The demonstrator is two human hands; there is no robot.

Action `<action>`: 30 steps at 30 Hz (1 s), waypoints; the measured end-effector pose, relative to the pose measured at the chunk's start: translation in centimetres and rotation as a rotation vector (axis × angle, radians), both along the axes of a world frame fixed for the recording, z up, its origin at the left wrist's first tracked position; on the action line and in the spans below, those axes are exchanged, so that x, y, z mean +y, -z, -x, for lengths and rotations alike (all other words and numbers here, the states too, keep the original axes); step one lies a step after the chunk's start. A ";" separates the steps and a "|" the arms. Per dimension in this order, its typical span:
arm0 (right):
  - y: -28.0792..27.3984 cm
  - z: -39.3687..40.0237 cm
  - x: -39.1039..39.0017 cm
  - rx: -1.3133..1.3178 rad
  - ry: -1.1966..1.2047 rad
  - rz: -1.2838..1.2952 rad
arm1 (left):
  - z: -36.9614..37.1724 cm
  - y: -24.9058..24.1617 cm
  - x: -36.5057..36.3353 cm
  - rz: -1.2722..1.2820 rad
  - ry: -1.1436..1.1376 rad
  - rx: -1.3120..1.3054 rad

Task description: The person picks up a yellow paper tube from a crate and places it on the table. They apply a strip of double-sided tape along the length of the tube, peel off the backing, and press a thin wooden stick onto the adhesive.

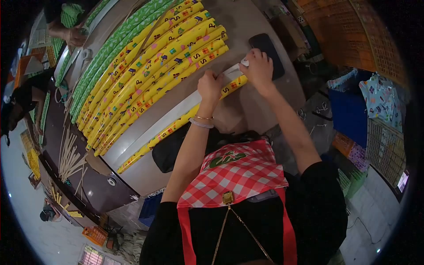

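Note:
A long yellow wrapping-paper roll (183, 117), printed with letters and small gift pictures, lies slantwise along the near side of the table, with a white strip of its underside (176, 106) showing along it. My left hand (210, 87) is closed, pinching the white edge near the right end. At that end my right hand (258, 70) curls round the roll and the white paper, fingers bent. Beyond my hands lies a bundle of similar yellow rolls (154, 73). Several green rolls (119, 48) lie along its far side.
A dark flat rectangular object (270, 55) lies beyond my right hand. Thin wooden sticks (70, 152) are spread on the dark table at left. Another person's hand (76, 37) is at the upper left. Orange crates (375, 39) and a blue bin (346, 117) stand at right.

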State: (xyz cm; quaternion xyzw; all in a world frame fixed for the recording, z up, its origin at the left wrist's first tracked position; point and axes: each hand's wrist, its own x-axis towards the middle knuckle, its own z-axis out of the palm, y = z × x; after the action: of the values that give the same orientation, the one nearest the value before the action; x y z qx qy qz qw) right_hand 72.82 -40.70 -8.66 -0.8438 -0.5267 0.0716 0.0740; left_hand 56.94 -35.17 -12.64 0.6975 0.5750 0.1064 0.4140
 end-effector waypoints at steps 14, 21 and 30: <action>0.3 0.5 0.0 -0.108 -0.006 -0.068 | -0.4 -1.3 -1.0 -0.294 0.127 0.174; -0.3 0.6 0.2 -0.058 -0.008 -0.005 | -1.2 -1.5 -0.8 -0.438 0.246 0.207; -0.3 0.4 0.1 -0.038 -0.006 0.017 | -0.3 -1.5 0.6 -0.734 0.569 0.023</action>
State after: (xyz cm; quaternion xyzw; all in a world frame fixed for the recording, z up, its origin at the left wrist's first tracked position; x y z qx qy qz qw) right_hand 72.42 -40.57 -8.34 -0.8441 -0.5297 0.0604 0.0566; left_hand 57.27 -34.55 -11.10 0.9291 0.2897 0.1775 0.1461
